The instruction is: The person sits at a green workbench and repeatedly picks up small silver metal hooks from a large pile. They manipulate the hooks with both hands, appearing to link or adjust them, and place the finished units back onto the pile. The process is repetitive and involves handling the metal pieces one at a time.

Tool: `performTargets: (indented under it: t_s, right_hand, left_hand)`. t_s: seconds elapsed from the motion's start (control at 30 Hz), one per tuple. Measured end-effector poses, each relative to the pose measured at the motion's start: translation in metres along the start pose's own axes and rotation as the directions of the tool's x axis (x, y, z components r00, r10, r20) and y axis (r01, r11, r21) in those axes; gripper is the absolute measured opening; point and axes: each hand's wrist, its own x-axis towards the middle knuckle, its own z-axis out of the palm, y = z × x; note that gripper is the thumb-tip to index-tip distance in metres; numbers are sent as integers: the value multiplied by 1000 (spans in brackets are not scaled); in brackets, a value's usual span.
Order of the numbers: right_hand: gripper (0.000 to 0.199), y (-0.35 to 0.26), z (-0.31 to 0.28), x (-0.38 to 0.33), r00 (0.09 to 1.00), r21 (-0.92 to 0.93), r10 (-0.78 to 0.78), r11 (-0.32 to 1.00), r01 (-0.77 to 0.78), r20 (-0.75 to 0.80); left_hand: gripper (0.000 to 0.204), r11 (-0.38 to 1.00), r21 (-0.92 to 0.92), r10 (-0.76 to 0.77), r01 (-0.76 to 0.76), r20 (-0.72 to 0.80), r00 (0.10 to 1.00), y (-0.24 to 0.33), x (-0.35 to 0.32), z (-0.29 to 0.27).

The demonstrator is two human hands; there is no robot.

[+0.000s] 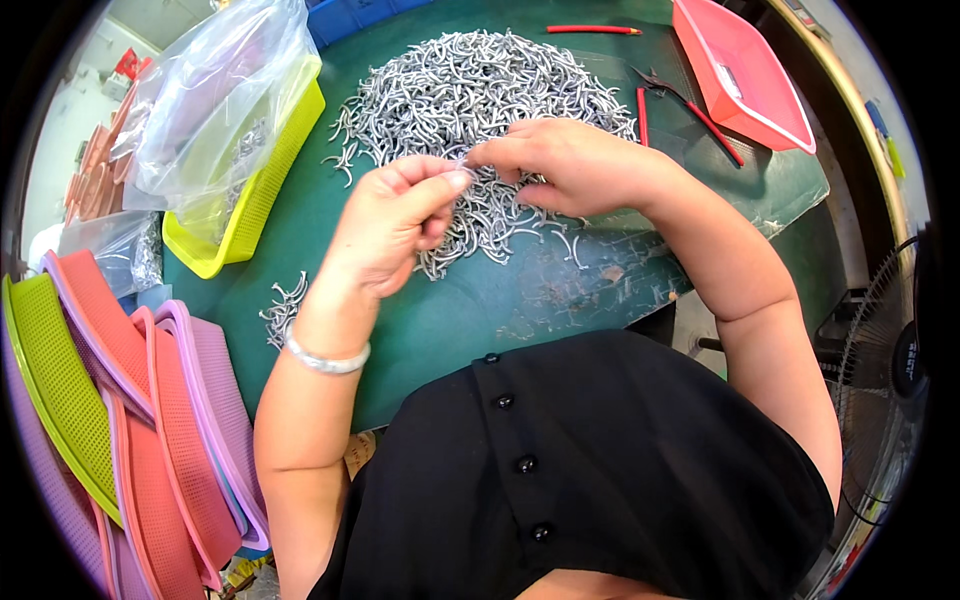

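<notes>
A big heap of small curved silver metal pieces (470, 90) covers the middle of the green table. At the heap's near side, my left hand (395, 220) is closed in a pinch, thumb against the bent index finger. Whatever sits between those fingertips is too small to make out. My right hand (580, 168) is over the heap's right part. Its index finger reaches to my left fingertips, while its thumb stays apart, low over the pieces. I see nothing held in it. A small separate cluster of the pieces (285, 310) lies beside my left wrist.
A yellow-green basket (275, 175) with clear plastic bags stands left. Pink, purple and green baskets (190, 430) are stacked nearer. At the right are a pink tray (765, 110), red-handled pliers (705, 122) and red sticks (590, 29). A fan (885, 360) stands beyond my right arm.
</notes>
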Motion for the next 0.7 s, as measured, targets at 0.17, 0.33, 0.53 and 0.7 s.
performTargets:
  t_s: [0.17, 0.33, 0.53, 0.7]
  right_hand:
    - [47, 2, 2, -3, 1000, -39, -6, 999, 6, -1]
    - [45, 0, 0, -2, 999, -48, -44, 998, 45, 26]
    - [43, 2, 5, -2, 992, -96, -126, 987, 126, -4]
    - [43, 0, 7, -1, 995, -89, -89, 992, 85, -41]
  left_hand:
    - [8, 856, 517, 52, 7, -99, 994, 23, -37, -31]
    - [9, 636, 738, 79, 223, -350, 933, 16, -85, -76]
    - [15, 756, 643, 249, 124, -458, 853, 7, -95, -93]
    - [16, 922, 384, 159, -55, -246, 956, 18, -69, -61]
